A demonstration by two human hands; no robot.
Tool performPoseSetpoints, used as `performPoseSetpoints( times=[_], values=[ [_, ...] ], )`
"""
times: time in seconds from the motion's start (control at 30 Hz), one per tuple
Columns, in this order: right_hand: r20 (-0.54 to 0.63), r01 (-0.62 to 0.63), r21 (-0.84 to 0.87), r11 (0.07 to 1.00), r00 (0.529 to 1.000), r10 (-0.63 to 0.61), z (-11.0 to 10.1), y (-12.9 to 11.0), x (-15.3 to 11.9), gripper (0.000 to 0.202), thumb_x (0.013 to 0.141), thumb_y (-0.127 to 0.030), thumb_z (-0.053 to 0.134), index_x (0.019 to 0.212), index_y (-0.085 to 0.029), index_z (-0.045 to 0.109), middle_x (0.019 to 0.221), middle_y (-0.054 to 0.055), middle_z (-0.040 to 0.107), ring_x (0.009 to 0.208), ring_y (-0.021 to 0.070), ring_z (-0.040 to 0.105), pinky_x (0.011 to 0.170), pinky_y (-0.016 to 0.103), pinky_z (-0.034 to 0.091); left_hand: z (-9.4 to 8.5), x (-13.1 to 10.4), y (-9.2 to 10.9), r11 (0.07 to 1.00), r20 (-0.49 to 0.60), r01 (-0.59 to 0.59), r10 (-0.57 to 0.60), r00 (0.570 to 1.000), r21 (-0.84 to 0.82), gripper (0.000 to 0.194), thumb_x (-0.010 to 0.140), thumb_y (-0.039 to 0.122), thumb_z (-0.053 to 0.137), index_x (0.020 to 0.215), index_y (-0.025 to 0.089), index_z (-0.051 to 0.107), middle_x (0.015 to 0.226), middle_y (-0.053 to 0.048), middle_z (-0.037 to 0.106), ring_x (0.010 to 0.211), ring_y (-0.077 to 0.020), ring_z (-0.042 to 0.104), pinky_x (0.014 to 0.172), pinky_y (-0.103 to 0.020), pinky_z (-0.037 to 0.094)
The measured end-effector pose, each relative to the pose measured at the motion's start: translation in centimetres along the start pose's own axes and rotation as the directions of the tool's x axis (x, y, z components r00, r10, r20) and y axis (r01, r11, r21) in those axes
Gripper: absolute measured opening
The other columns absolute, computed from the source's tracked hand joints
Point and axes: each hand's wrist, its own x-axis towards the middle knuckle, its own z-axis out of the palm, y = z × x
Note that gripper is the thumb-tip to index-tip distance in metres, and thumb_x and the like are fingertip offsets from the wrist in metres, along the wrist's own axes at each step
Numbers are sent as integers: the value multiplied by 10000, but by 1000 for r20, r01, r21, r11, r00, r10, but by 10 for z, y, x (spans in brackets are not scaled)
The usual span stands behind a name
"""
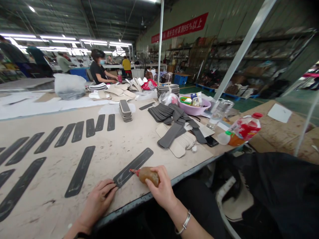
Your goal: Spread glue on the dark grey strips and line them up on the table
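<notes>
In my right hand (163, 189) is a brown squeeze bottle (149, 176) with a red nozzle, tilted so its tip is over the middle of a dark rounded strip (133, 167). My left hand (101, 199) rests on the table, its bent fingertips touching the near left end of that strip. Whether those fingers pinch the strip's edge is hard to see. Pale glossy streaks show on the strip near my left fingertips. Another dark strip (80, 171) with pale streaks along its edges lies to the left of it.
Several streaked dark strips (65, 134) lie across the table's left side. Stacked grey pieces (126, 111), loose dark pieces (170, 135), a purple basin (194, 107) and a red-capped bottle (245, 129) stand farther back and right. A person (98, 69) works across the table.
</notes>
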Motion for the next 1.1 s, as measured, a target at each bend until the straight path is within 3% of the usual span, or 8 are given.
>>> performPoseSetpoints(
  times=[0.23, 0.47, 0.63, 0.8, 0.97, 1.1],
  values=[
    [-251, -31, -177, 984, 968, -14, -13, 27, 26, 239, 766, -198, 584, 995, -207, 514, 939, 63, 518, 897, 224, 518, 810, 407, 472, 4, -2, -5, 1000, -2, 6, -6, 1000, -17, 278, 866, 367, 495, 777, 217, 711, 862, -40, 687, 789, -139, 649, 762, -226, 546],
    [-321, -75, -236, 969, 947, -5, -29, 30, 24, 239, 773, -275, 605, 987, -193, 535, 943, 69, 527, 895, 236, 516, 813, 438, 462, 4, -2, -1, 1000, -11, 15, -15, 1000, -2, 299, 879, 349, 467, 778, 208, 711, 851, -55, 687, 776, -155, 653, 739, -255, 563],
    [-224, -152, -41, 987, 965, 140, -25, 28, 13, 303, 763, -346, 635, 1007, -199, 531, 979, 65, 545, 915, 234, 537, 825, 430, 461, 4, -6, 3, 998, 40, 62, -62, 997, -10, 279, 886, 283, 457, 808, 199, 712, 875, -56, 684, 802, -142, 647, 768, -248, 555],
    [36, -233, 231, 945, 972, 231, -9, 9, -4, 320, 773, -330, 636, 1032, -205, 495, 984, 53, 567, 883, 213, 578, 774, 371, 492, 6, -13, 3, 994, 96, 111, -109, 989, -13, 245, 888, 259, 470, 843, 195, 702, 906, -51, 672, 839, -132, 631, 805, -251, 535],
    [159, -143, 197, 970, 981, 112, 11, -4, -14, 279, 750, -249, 626, 1008, -211, 526, 932, 35, 571, 859, 203, 578, 759, 350, 499, 8, -14, 3, 994, 117, 111, -108, 987, -22, 233, 889, 244, 470, 854, 186, 693, 916, -54, 665, 846, -131, 623, 809, -252, 527],
    [82, -98, 111, 989, 993, 89, 18, -1, -14, 266, 752, -238, 625, 1001, -211, 534, 947, 46, 562, 897, 212, 559, 804, 377, 489, 8, -13, 3, 994, 102, 100, -96, 990, -32, 231, 889, 240, 471, 856, 179, 691, 916, -61, 667, 857, -137, 622, 815, -261, 528]
  ],
)
